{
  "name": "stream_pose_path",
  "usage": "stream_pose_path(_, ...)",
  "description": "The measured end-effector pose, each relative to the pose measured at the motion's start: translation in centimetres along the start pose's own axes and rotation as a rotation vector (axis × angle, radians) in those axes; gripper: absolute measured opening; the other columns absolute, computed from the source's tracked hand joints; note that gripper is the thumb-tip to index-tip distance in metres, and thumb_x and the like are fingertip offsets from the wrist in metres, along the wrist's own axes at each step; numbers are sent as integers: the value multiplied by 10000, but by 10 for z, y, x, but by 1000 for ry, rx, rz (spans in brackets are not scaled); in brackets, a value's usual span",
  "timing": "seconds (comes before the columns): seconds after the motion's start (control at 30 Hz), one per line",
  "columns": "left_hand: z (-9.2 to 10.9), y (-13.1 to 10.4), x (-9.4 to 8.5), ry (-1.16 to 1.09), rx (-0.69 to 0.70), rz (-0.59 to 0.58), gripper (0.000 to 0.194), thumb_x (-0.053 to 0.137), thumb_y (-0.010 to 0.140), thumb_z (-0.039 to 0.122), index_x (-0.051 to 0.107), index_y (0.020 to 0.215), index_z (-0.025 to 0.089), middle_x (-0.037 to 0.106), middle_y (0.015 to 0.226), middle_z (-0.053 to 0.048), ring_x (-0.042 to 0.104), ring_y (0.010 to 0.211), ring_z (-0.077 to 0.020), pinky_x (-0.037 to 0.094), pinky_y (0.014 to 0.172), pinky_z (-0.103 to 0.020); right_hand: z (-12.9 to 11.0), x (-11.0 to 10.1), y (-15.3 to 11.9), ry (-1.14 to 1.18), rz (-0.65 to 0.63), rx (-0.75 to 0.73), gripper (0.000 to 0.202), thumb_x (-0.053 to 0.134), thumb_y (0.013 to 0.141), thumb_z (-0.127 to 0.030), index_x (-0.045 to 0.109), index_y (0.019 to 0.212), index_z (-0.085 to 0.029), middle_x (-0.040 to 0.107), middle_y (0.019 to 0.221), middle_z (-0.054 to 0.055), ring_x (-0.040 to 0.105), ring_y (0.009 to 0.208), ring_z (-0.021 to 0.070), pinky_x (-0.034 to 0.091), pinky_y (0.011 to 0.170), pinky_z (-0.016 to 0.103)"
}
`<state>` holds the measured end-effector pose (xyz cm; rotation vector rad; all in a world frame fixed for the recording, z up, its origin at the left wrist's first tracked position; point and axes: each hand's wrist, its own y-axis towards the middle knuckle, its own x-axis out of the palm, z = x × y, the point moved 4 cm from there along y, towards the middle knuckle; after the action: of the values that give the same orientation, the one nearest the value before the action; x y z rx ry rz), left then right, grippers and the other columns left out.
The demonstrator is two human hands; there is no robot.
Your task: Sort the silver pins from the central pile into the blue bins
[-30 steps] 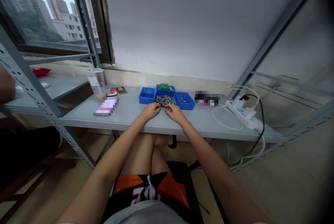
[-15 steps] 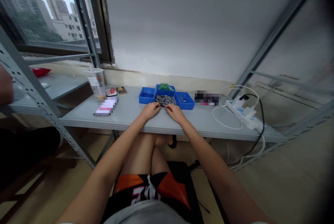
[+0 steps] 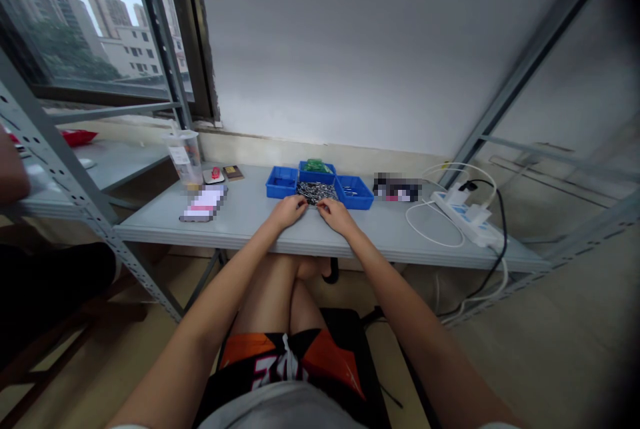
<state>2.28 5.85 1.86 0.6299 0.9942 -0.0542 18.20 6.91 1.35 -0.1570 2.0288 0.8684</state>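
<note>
A pile of small silvery and dark metal pieces lies between three blue trays. My left hand rests at its near left edge, fingers pressed together on something too small to make out. At the near right edge is my right hand, also pinched, its fingertips close to the left ones. The left blue tray holds a few dark bits. Green packaging sits in the back blue tray. Several thin metal pieces lie in the right blue tray.
On the grey table stand a plastic cup and a phone at left. A blurred dark object, a power strip and cables are at right. Another person's arm shows at far left.
The other person's arm at the far left has shifted slightly. My hands have hardly moved.
</note>
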Motion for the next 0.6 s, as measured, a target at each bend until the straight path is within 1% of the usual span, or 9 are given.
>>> stream_pose_path(0.17, -1, 0, 1, -7, 21, 10, 209, 465, 869, 266, 651, 891, 173, 691, 911, -82, 621, 799, -205, 456, 721, -273, 2, 0, 0, -16, 0, 42, 170, 510, 822, -114, 626, 935, -167, 669, 893, 58, 593, 798, 170, 443, 771, 280)
stream_pose_path(0.3, -1, 0, 1, -5, 32, 23, 213, 458, 873, 271, 647, 887, 174, 686, 905, -80, 616, 794, -207, 450, 706, -274, 1, 0, 0, -20, -13, 36, 157, 508, 824, -110, 634, 901, -163, 672, 891, 64, 598, 832, 177, 439, 787, 280)
stream_pose_path(0.47, -1, 2, 1, -37, 57, 38, 208, 457, 877, 255, 645, 902, 168, 678, 899, -76, 610, 806, -200, 451, 731, -273, 2, 1, 0, -14, -20, 41, 141, 514, 830, -114, 635, 886, -163, 676, 893, 62, 601, 826, 169, 435, 767, 262)
stream_pose_path(0.6, -1, 2, 1, -50, 58, 44, 205, 463, 875, 247, 646, 911, 161, 675, 914, -80, 607, 824, -198, 452, 753, -274, 5, 3, 1, -10, -27, 34, 127, 530, 824, -123, 634, 884, -166, 676, 871, 51, 595, 783, 159, 434, 744, 251)
